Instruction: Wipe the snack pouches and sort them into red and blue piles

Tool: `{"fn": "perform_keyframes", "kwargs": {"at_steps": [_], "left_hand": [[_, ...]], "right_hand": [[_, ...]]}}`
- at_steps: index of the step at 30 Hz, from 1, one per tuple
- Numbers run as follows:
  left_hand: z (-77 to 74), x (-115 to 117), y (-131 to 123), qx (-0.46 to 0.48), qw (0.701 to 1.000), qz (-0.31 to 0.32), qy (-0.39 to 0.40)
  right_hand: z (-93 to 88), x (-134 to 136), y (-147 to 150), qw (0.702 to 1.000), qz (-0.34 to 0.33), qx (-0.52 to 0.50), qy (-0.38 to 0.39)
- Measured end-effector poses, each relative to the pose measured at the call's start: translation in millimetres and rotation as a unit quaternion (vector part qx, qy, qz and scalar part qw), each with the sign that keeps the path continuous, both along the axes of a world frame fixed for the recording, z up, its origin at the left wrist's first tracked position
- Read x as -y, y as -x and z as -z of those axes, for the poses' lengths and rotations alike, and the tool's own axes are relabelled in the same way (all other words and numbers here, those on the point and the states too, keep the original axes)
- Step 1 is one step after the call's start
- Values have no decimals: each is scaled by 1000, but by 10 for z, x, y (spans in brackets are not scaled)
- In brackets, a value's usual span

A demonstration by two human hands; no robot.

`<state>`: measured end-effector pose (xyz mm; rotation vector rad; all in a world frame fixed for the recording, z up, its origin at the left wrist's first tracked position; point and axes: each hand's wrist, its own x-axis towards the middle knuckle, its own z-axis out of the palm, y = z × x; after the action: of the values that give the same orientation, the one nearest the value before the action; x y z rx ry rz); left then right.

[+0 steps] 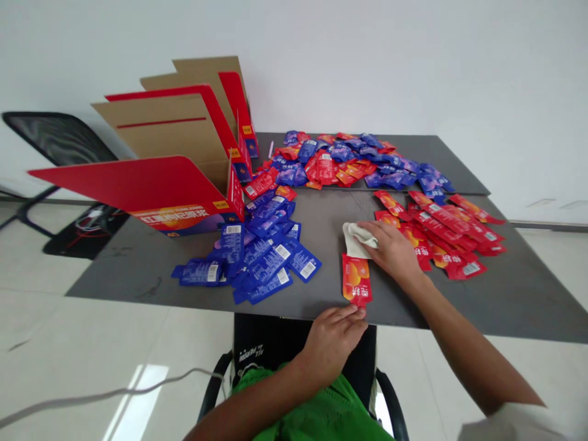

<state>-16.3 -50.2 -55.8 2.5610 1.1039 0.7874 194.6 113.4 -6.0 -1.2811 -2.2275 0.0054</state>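
A red and orange foil sachet [356,279] lies alone near the table's front edge. My left hand [329,343] grips its lower end between the fingers and thumb. Just above it, my right hand [390,250] is shut on a crumpled white cloth [358,240], which touches the sachet's upper end. Red sachets [450,229] lie in a loose pile to the right of my right hand. Several blue sachets [257,257] are heaped on the left of the grey table [147,269].
Flattened red and brown cardboard display boxes [169,138] stand open at the table's back left. A mixed pile of red and blue sachets [340,159] covers the far table section. A black chair [59,138] stands to the left, and a pale cable [110,395] crosses the floor.
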Motion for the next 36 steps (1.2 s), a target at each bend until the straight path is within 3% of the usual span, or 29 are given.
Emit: {"fn": "perform_keyframes", "kwargs": {"at_steps": [4, 8, 12, 15, 17, 20, 27, 31, 36], "left_hand": [[-190, -117, -17, 11, 999, 9, 29], [-390, -298, -109, 20, 999, -32, 19], [-346, -413, -249, 2, 993, -116, -12], [-236, -453, -341, -32, 987, -153, -24], [-213, -475, -395, -49, 985, -164, -19], [-300, -517, -471, -73, 980, -184, 22], [-729, -638, -598, -157, 954, -225, 123], [-958, -697, -604, -207, 936, -217, 185], [-1100, -757, -491, -194, 928, -205, 244]], "right_hand": [[-186, 283, -139, 991, 78, -100, -38], [-114, 893, -319, 971, 166, -166, -34], [158, 1374, -457, 929, 272, -249, 31], [315, 1557, -498, 888, 336, -302, 80], [355, 1593, -487, 864, 365, -332, 96], [344, 1562, -435, 847, 383, -355, 101], [349, 1485, -407, 859, 366, -349, 84], [368, 1483, -441, 865, 341, -358, 84], [396, 1478, -459, 879, 306, -359, 68]]}}
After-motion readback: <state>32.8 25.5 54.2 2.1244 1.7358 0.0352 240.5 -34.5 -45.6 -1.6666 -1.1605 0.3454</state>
